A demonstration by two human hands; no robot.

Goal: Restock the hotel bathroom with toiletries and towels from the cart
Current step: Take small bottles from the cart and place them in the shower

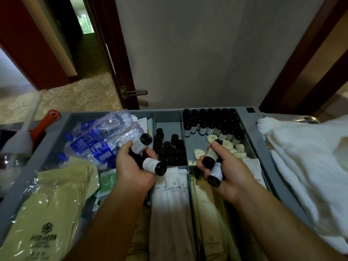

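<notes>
Two small dark toiletry bottles with white labels (148,157) are gripped in the curled fingers (150,153) of the left hand (135,170), and two more dark labelled bottles (212,164) are pinched between thumb and fingers (202,167) of the right hand (227,174). Just beyond the fingertips, a grey divided cart tray (252,147) is seen, where more bottles, pale round soaps (199,153) and, well right of the fingers, folded white towels (305,166) are kept. With two smooth bottles crowded into each grasp, one could be squeezed out and dropped back into the tray.
</notes>
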